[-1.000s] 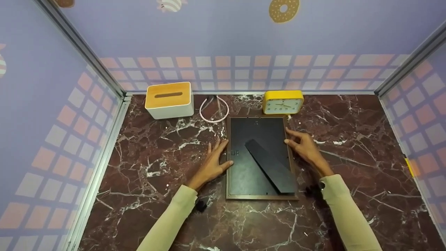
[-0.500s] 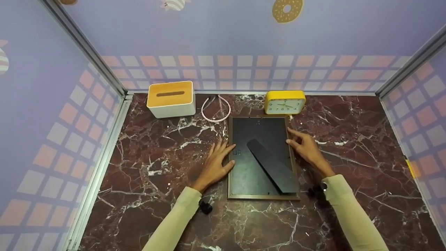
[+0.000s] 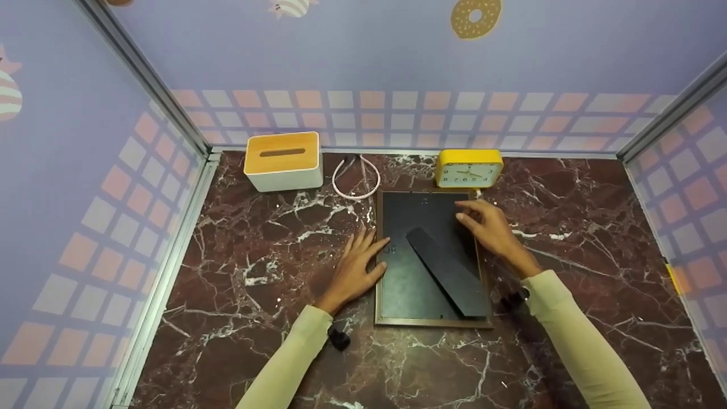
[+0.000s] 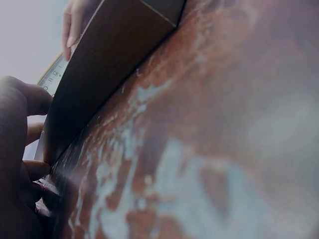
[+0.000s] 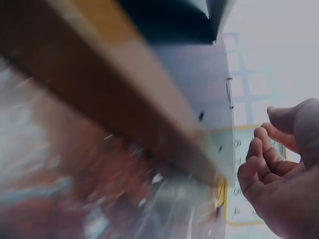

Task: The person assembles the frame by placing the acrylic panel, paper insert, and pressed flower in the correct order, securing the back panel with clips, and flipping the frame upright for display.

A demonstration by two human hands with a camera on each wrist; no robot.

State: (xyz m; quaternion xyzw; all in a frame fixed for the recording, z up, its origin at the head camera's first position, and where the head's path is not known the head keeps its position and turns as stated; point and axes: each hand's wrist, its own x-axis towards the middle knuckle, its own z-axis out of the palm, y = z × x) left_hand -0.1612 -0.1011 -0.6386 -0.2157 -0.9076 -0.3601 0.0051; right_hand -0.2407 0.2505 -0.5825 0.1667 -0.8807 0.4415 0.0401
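A picture frame with a brown wooden border lies face down, its black backing and slanted easel leg uppermost. My left hand rests at its left edge, fingers spread and thumb touching the border. In the left wrist view, fingertips of the left hand meet the frame's dark side. Over the upper right part of the backing hovers my right hand, its fingers loosely bent. The right wrist view shows this right hand off the frame's edge, with nothing in its fingers.
Behind the frame stands a yellow alarm clock. A pale headband lies left of the clock, beside a white tissue box with a wooden lid. Patterned walls enclose the dark red marbled table at the back and sides.
My right hand has left the frame's right edge and moved inward and up over the backing. The left hand has shifted slightly onto the left border. The frame stays in place.
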